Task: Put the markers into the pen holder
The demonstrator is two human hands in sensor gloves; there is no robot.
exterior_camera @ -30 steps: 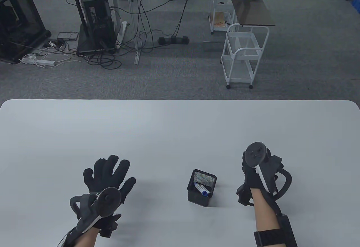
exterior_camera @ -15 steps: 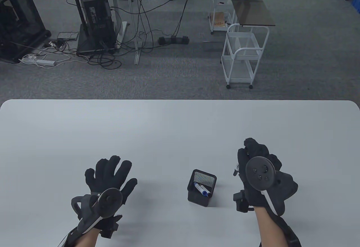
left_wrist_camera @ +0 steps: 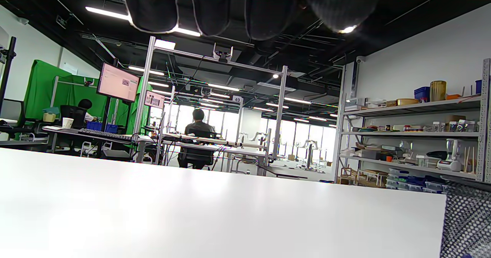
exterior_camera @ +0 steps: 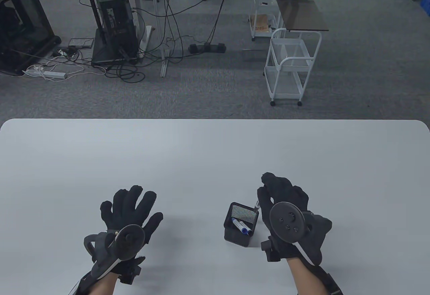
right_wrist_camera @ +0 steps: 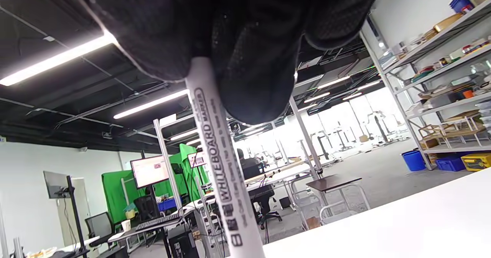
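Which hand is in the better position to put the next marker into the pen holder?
The right hand: it grips a whiteboard marker right beside the pen holder. The left hand rests open, far away.

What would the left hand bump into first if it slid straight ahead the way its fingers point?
Probably nothing. The left hand points its spread fingers up and slightly right across the bare white table; the pen holder sits off to its right, out of that line.
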